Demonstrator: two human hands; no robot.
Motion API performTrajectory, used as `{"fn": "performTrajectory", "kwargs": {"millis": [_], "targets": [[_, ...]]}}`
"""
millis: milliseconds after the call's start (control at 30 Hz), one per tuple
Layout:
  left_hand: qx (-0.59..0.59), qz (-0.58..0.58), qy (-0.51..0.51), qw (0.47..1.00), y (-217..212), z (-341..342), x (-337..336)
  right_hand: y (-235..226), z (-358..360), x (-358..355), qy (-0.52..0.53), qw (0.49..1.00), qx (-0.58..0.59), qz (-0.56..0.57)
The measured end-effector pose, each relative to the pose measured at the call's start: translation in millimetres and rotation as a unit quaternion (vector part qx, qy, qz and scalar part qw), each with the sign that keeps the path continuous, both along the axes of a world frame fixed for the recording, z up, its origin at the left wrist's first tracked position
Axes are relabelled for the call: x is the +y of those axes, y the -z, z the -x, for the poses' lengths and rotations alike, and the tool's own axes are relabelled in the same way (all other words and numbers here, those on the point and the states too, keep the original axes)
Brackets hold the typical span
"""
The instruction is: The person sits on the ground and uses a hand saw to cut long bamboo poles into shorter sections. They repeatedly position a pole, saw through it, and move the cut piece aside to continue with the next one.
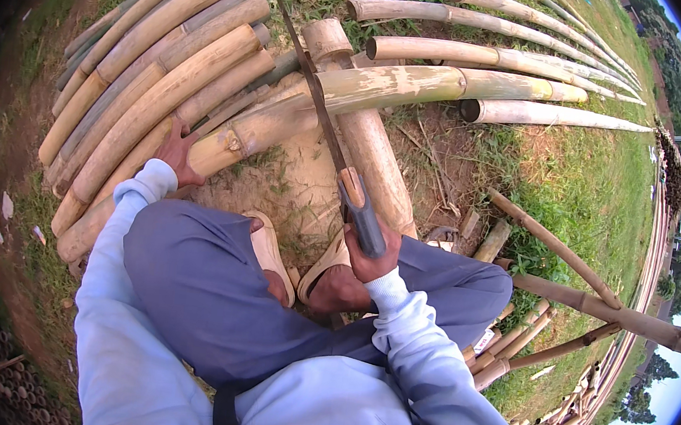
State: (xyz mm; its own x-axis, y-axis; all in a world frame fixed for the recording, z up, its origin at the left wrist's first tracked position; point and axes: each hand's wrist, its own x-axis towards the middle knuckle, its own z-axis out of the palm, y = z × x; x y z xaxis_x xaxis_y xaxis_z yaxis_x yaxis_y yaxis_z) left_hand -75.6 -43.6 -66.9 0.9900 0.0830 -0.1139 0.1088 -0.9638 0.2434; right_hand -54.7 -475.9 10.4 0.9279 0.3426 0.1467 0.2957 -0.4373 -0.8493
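Note:
My right hand (pixel 372 253) is wrapped around the dark grip of a handsaw (pixel 324 105). The saw's long brown blade points away from me and crosses a thick bamboo pole (pixel 271 122), which slants from near left to far right. At the pole's near end my left hand (pixel 178 156) holds on, thumb over the rim and the other fingers partly hidden. A stout bamboo log (pixel 373 154) lies beneath the pole, running from my feet outward. Whether the saw teeth bite into the pole cannot be made out.
Several cut bamboo lengths (pixel 166 95) lie side by side at the left. Long poles (pixel 506 60) stretch over the grass at far right. A frame of bamboo bars (pixel 596 306) stands by my right knee. My sandalled feet (pixel 273 259) are close below the blade.

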Motion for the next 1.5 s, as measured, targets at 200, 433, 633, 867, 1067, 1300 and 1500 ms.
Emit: {"fn": "performTrajectory", "kwargs": {"millis": [200,433,633,867,1067,1300,1500], "targets": [[0.117,0.06,-0.053,0.99,-10,-1,-5,32,-7,3,0.001,0.999,0.037,0.009],[0.017,-0.079,-0.085,0.993,-2,11,-39,37,-2,-1,-0.004,0.996,0.089,0.006],[0.065,-0.008,-0.061,0.996,-4,11,-18,-15,64,-43,0.032,0.993,0.103,0.055],[0.148,0.075,-0.097,0.981,-17,-14,-35,15,12,-5,0.038,0.998,0.019,0.049],[0.055,0.067,-0.067,0.994,14,8,-27,-2,41,-37,0.027,0.998,0.009,0.056],[0.12,0.088,-0.091,0.985,1,1,-34,-10,-4,-3,0.027,0.997,-0.004,0.075],[0.112,0.121,-0.077,0.983,0,1,-32,-27,26,-46,0.022,0.995,-0.002,0.094]]}}
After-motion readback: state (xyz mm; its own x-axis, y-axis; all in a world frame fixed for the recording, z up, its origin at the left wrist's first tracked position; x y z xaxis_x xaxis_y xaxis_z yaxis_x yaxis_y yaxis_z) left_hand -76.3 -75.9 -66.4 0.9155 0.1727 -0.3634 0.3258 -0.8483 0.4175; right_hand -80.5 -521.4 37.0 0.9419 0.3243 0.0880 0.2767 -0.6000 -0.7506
